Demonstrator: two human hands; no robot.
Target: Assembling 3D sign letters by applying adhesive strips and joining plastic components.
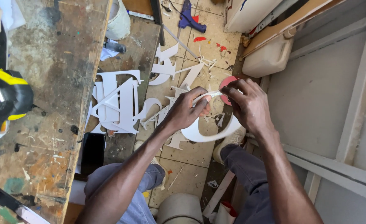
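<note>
Left hand [189, 108] curled around the upper end of a curved white cut-out piece [210, 133], thumb and fingers closed on it. Right hand [246, 103] just beside, fingertips pinched on a thin white strip [207, 96] that bridges the two hands, with a small round red disc [225, 83] partly hidden behind the right fingers. Curved piece held in mid-air above the knees, looping down below both hands like a wide letter shape, its lower arc over a tiled floor [191, 153]. Both forearms reaching in from the bottom of the view, grey trousers [249, 174] under them.

Below and behind the hands, scattered on the floor, a pile of white cut-out letters [118, 103], overlapping and leaning against the edge of a workbench [54, 83]. Workbench along the left side, wooden top worn and blotched with paint. Yellow and black helmet-like object [4, 95] resting at the far left of the bench. Dark flat phone-like slab [92, 151] lying below the bench edge, near the left knee.

Further up the floor, a blue glue gun [189, 18] with red scraps near it and thin white offcuts around. White plastic jerrycan [268, 56] standing against a grey framed panel [328, 91] that fills the right side. Cardboard box [249, 12] at the top, beside the jerrycan.
</note>
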